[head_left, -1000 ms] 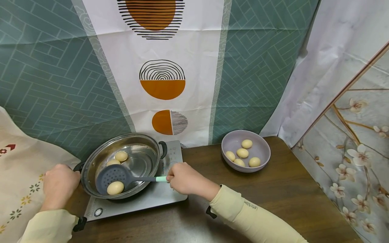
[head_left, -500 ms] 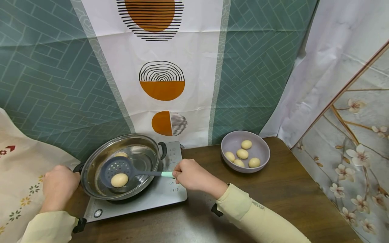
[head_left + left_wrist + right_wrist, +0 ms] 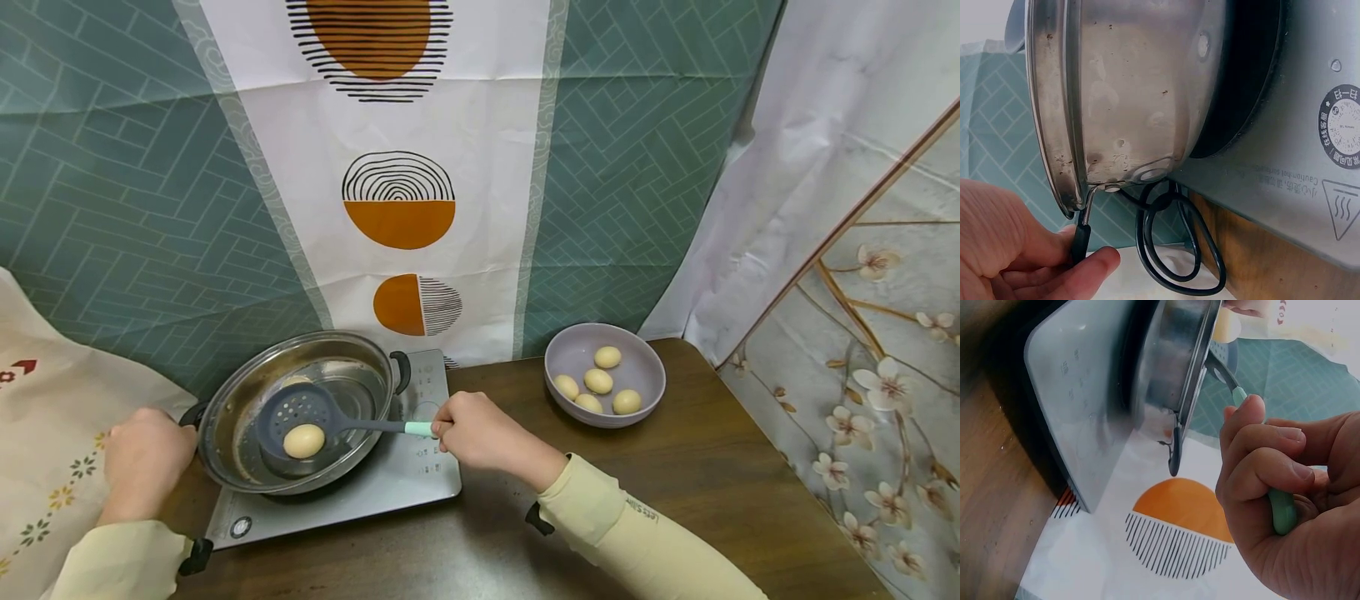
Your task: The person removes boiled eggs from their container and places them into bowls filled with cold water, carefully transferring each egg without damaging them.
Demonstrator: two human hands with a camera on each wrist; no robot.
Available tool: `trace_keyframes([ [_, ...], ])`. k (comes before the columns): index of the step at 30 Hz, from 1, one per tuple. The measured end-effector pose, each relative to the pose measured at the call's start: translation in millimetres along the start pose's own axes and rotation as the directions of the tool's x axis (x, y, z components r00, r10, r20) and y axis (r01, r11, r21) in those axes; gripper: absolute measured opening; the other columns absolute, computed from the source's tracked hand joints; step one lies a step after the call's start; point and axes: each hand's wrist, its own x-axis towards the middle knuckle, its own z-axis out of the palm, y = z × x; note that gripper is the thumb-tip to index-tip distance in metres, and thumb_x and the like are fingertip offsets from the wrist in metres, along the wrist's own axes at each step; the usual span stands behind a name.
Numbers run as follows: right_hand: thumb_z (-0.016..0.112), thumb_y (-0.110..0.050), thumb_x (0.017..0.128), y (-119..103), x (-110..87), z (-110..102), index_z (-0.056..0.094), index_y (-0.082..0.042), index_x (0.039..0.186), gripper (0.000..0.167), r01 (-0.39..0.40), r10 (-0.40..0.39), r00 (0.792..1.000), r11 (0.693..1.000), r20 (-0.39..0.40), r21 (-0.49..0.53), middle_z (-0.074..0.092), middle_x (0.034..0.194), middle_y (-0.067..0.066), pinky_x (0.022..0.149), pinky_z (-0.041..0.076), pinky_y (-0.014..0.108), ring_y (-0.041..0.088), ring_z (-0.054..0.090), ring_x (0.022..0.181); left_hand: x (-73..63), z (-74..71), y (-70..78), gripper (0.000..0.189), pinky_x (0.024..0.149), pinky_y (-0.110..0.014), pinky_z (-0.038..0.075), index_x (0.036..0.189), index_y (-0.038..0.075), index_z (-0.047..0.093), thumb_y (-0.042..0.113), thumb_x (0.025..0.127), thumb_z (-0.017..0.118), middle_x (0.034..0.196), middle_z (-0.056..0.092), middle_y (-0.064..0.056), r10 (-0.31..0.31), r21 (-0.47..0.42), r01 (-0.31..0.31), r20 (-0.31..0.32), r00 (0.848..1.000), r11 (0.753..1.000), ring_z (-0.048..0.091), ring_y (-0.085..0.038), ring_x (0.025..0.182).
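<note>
A steel pot point(image 3: 247, 392) point(image 3: 1122, 100) point(image 3: 1175, 356) stands on a grey induction cooker point(image 3: 420, 475) point(image 3: 1297, 125) point(image 3: 1079, 394). My left hand point(image 3: 142, 458) point(image 3: 1016, 250) grips the pot's left handle point(image 3: 1080, 240). My right hand point(image 3: 480, 433) point(image 3: 1285, 500) holds the mint-green handle point(image 3: 418, 429) point(image 3: 1280, 509) of a dark slotted spoon point(image 3: 296, 408), raised over the pot. A pale egg point(image 3: 303, 441) lies on the spoon. Another egg point(image 3: 294, 381) shows behind the spoon in the pot.
A lilac bowl point(image 3: 637, 367) with several eggs stands right of the cooker on the dark wooden table point(image 3: 712, 483). The cooker's black cord point(image 3: 1175, 250) loops at its left side. Patterned curtains hang behind, and a flowered wall panel is at the right.
The spoon has lifted the egg from the pot's front edge and carried it slightly right and up. My right hand moved right. The left hand kept still.
</note>
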Motion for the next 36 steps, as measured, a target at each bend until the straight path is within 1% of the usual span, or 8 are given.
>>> trace_keyframes([
  [5, 0.053, -0.017, 0.092, 3, -0.5, -3, 0.068, -0.013, 0.081, 0.019, -0.012, 0.011, 1.0, 1.0, -0.013, -0.006, 0.064, 0.065, -0.004, 0.045, 0.031, 0.022, 0.007, 0.038, 0.046, 0.3, -0.1, -0.5, 0.035, 0.048, -0.046, 0.038, 0.073, -0.017, 0.059, 0.018, 0.079, 0.053, 0.075, 0.055, -0.039, 0.009, -0.002, -0.009, -0.008, 1.0, 1.0, 0.053, -0.053, 0.069],
  [11, 0.053, -0.017, 0.092, 6, -1.8, -8, 0.069, -0.014, 0.082, 0.019, -0.011, 0.011, 1.0, 1.0, -0.027, -0.004, 0.063, 0.065, -0.005, 0.046, 0.031, 0.022, 0.008, 0.039, 0.047, -0.4, 1.1, -1.9, 0.033, 0.048, -0.045, 0.037, 0.069, -0.015, 0.059, 0.017, 0.079, 0.053, 0.073, 0.055, -0.037, 0.012, -0.002, -0.012, -0.016, 1.0, 1.0, 0.052, -0.052, 0.069],
  [17, 0.053, -0.017, 0.092, 9, -4.6, -14, 0.068, -0.015, 0.076, 0.022, 0.001, -0.001, 0.999, 1.0, -0.05, -0.002, 0.064, 0.065, -0.002, 0.047, 0.029, 0.023, 0.008, 0.037, 0.048, -0.7, 2.7, -3.7, 0.035, 0.046, -0.046, 0.038, 0.072, -0.016, 0.059, 0.017, 0.078, 0.054, 0.075, 0.055, -0.04, 0.012, 0.002, -0.012, -0.016, 1.0, 1.0, 0.052, -0.054, 0.069],
  [22, 0.052, -0.018, 0.093, 14, -9.3, -24, 0.067, -0.016, 0.077, 0.022, 0.003, -0.005, 0.998, 1.0, -0.066, -0.016, 0.065, 0.067, -0.002, 0.047, 0.03, 0.024, 0.008, 0.038, 0.049, 0.4, 3.4, -4.0, 0.035, 0.048, -0.046, 0.038, 0.072, -0.016, 0.059, 0.018, 0.079, 0.054, 0.076, 0.055, -0.039, 0.012, 0.009, -0.012, -0.018, 1.0, 1.0, 0.052, -0.054, 0.07],
  [24, 0.052, -0.017, 0.093, 16, -11.5, -29, 0.068, -0.014, 0.08, 0.02, -0.001, 0.0, 0.997, 1.0, -0.075, -0.008, 0.065, 0.068, -0.002, 0.048, 0.031, 0.024, 0.009, 0.039, 0.049, 0.7, 3.6, -4.0, 0.034, 0.047, -0.045, 0.038, 0.07, -0.015, 0.059, 0.017, 0.079, 0.053, 0.073, 0.055, -0.037, 0.011, 0.005, -0.011, -0.019, 1.0, 1.0, 0.052, -0.052, 0.067],
  [29, 0.051, -0.018, 0.093, 24, -17.1, -41, 0.067, -0.015, 0.078, 0.022, -0.025, 0.026, 0.996, 1.0, -0.09, 0.005, 0.062, 0.067, -0.005, 0.048, 0.032, 0.026, 0.01, 0.039, 0.05, -0.2, 3.0, -3.0, 0.032, 0.044, -0.043, 0.036, 0.065, -0.012, 0.059, 0.016, 0.078, 0.053, 0.067, 0.055, -0.033, 0.015, -0.012, -0.016, -0.021, 1.0, 1.0, 0.052, -0.046, 0.061],
  [31, 0.051, -0.019, 0.093, 27, -19.3, -45, 0.066, -0.017, 0.076, 0.023, -0.037, 0.037, 0.994, 0.999, -0.099, 0.003, 0.062, 0.067, -0.005, 0.048, 0.032, 0.026, 0.011, 0.039, 0.05, -0.8, 2.3, -2.2, 0.033, 0.044, -0.043, 0.036, 0.067, -0.014, 0.059, 0.016, 0.079, 0.053, 0.068, 0.055, -0.034, 0.017, -0.012, -0.018, -0.023, 1.0, 1.0, 0.052, -0.047, 0.061],
  [36, 0.052, -0.018, 0.093, 34, -25.0, -55, 0.066, -0.015, 0.075, 0.024, -0.045, 0.047, 0.991, 0.999, -0.127, 0.016, 0.061, 0.066, -0.004, 0.049, 0.031, 0.025, 0.012, 0.037, 0.05, -1.9, 1.5, -1.3, 0.034, 0.044, -0.044, 0.037, 0.07, -0.016, 0.059, 0.016, 0.079, 0.053, 0.071, 0.055, -0.037, 0.014, -0.011, -0.015, -0.018, 1.0, 1.0, 0.053, -0.05, 0.064],
])
